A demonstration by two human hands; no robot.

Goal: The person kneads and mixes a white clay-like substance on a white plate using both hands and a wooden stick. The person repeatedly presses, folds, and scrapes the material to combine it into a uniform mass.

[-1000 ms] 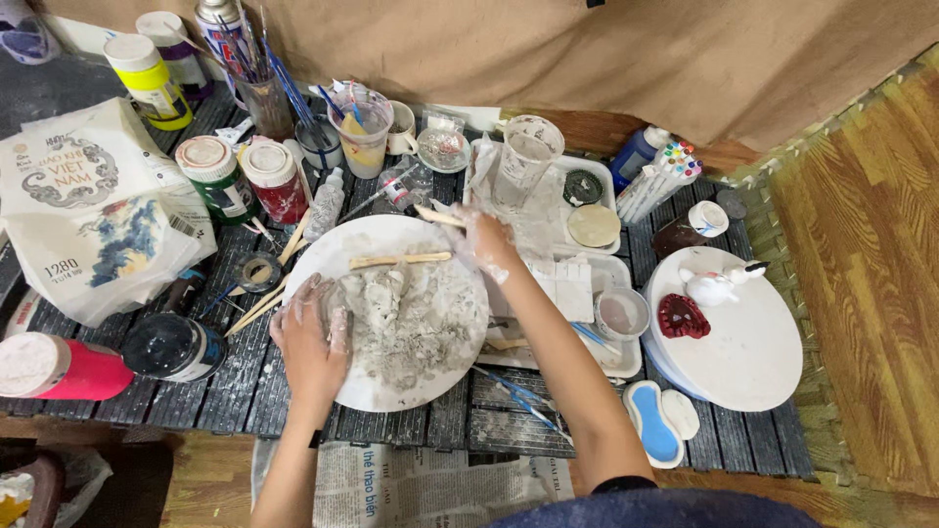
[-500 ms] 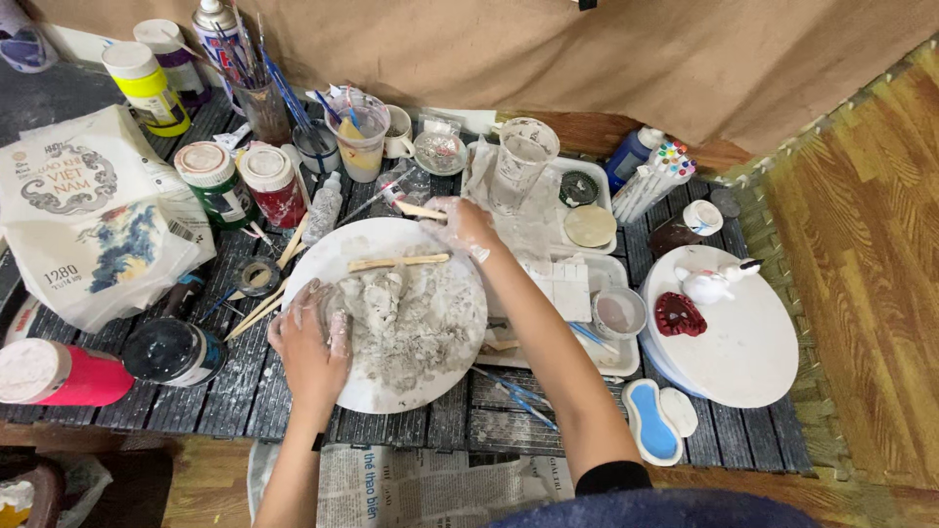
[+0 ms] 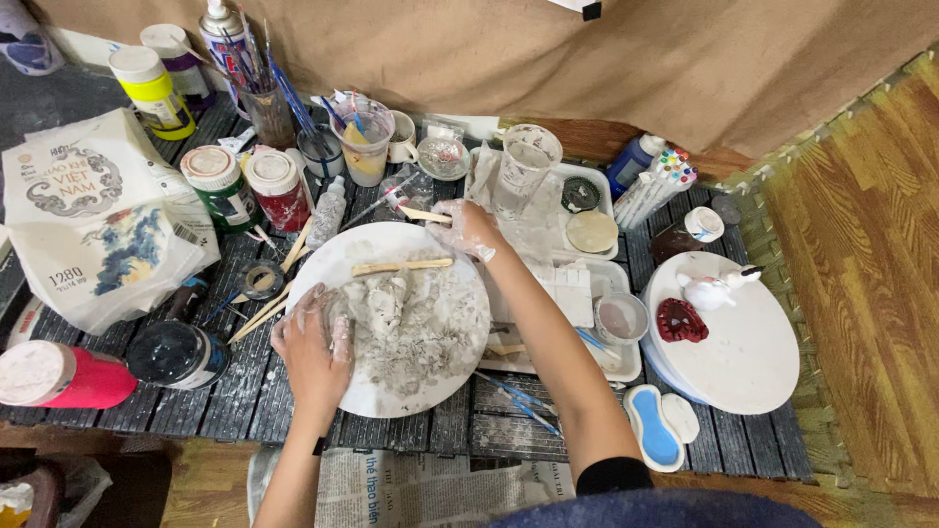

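Because the grey clay heaped mid-board on the round white board looks soft, damp and crumbly, the left hand lies flat, open-fingered, at its nine o'clock edge, while the right hand pinches a thin wooden stick at twelve o'clock.

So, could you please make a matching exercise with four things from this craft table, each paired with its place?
Things:
1. flat wooden stick
2. small dark red clay piece
3. pink bottle with white cap
4. left hand

Places:
a. lying on its side at the table's left edge
b. on the plain white round board at the right
c. on the left rim of the clay-smeared white round board
d. across the top of the clay-smeared board

Pairs: 1-d, 2-b, 3-a, 4-c
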